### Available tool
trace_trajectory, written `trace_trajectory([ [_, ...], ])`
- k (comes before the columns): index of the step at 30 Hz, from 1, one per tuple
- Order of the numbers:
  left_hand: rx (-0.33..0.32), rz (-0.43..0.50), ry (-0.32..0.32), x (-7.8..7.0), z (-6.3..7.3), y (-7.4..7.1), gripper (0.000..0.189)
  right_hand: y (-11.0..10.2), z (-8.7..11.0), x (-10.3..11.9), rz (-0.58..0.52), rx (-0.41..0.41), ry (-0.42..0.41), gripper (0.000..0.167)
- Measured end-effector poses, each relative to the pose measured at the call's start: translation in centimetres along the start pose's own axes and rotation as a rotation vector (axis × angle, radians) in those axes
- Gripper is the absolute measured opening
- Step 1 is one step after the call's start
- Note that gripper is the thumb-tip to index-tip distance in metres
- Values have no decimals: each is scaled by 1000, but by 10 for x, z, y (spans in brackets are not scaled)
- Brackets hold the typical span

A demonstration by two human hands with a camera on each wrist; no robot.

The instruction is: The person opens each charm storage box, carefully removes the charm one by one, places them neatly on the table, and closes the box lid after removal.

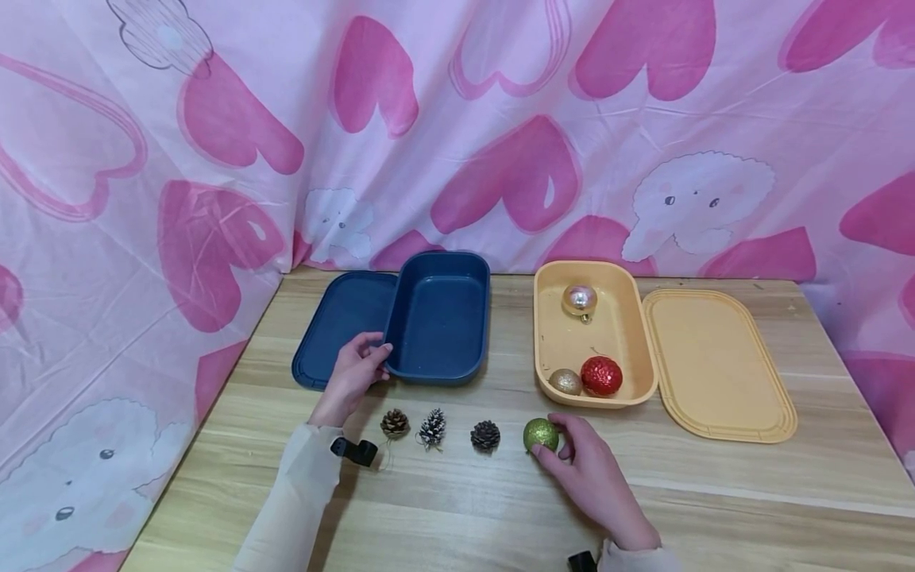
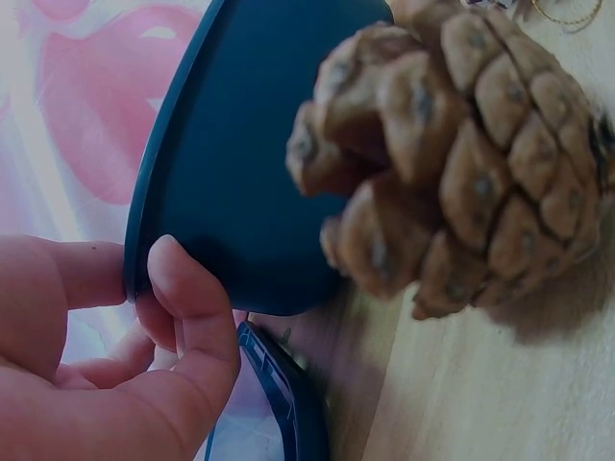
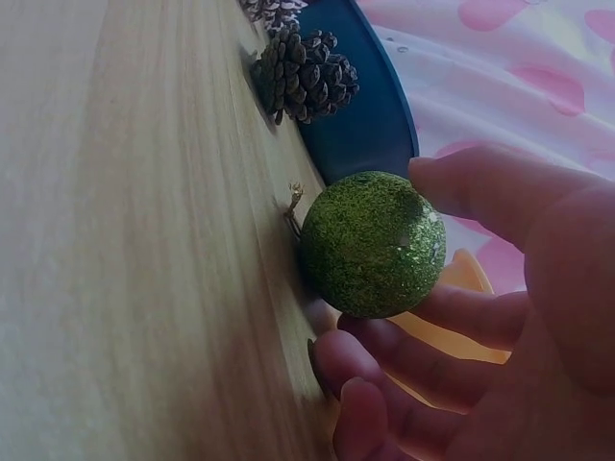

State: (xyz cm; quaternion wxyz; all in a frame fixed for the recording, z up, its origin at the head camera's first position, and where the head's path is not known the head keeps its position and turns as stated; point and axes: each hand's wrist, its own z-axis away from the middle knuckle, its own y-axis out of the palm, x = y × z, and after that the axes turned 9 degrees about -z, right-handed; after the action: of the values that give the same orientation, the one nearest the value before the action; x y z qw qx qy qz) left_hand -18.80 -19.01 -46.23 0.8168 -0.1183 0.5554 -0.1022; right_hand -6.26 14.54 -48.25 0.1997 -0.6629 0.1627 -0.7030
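My right hand (image 1: 589, 469) holds a glittery green bauble (image 1: 541, 435) between thumb and fingers, low at the tabletop. In the right wrist view its small gold hanging loop (image 3: 295, 199) points toward the wood. My left hand (image 1: 353, 373) pinches the near left rim of a deep navy blue box (image 1: 438, 318), thumb on one side of the wall and fingers on the other. Between the hands, in a row, stand a brown pine cone (image 1: 395, 424), a white-tipped pine cone (image 1: 432, 430) and a dark pine cone (image 1: 485, 436).
A yellow box (image 1: 543, 334) holds a pinkish clear bauble (image 1: 580, 301), a red bauble (image 1: 601, 376) and a gold bauble (image 1: 565, 382). Its yellow lid (image 1: 722, 365) lies to the right. The navy lid (image 1: 343, 326) lies left of the navy box. A pink curtain (image 1: 457, 159) closes off the back.
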Motion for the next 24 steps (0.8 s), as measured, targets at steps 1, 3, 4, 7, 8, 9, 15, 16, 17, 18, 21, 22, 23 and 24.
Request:
trace_trajectory([
  [1,0,0,0,0,0,0,42,0,0,0,0,-1,-1,51],
  [3,0,1,-1,0,0,0,42,0,0,0,-2,-1,-1,51],
  [4,1,0,-2,0,0,0,42,0,0,0,-3,-1,-1,51],
  [7,-1,-5,-2,1,0,-1,41,-1,0,0,-7,2,-1,51],
  [8,0,-6,-3,1,-1,-1,41,-1,-1,0,-7,2,0,51],
  [9,1,-7,-4,1,-1,-1,41,-1,-1,0,-7,3,0,51],
  [15,6,-5,-4,1,-1,-1,42,-2,-1,-1,-3,3,6,52],
  [16,7,-4,-4,1,-1,-1,42,-3,0,-1,-3,2,9,52],
  [17,7,-4,-3,1,-1,-1,42,-4,0,-1,-1,2,13,52],
  [18,7,-2,-3,1,-1,-1,42,-5,1,-1,3,0,15,52],
  [21,6,7,-3,1,-2,0,42,-9,3,0,20,-5,15,51],
  [22,6,8,-4,1,-2,0,42,-10,3,1,26,-8,14,50],
  [23,5,10,-4,2,-2,0,42,-11,4,1,31,-11,10,49],
  [24,5,13,-4,2,-2,0,42,-13,5,2,34,-15,4,48],
])
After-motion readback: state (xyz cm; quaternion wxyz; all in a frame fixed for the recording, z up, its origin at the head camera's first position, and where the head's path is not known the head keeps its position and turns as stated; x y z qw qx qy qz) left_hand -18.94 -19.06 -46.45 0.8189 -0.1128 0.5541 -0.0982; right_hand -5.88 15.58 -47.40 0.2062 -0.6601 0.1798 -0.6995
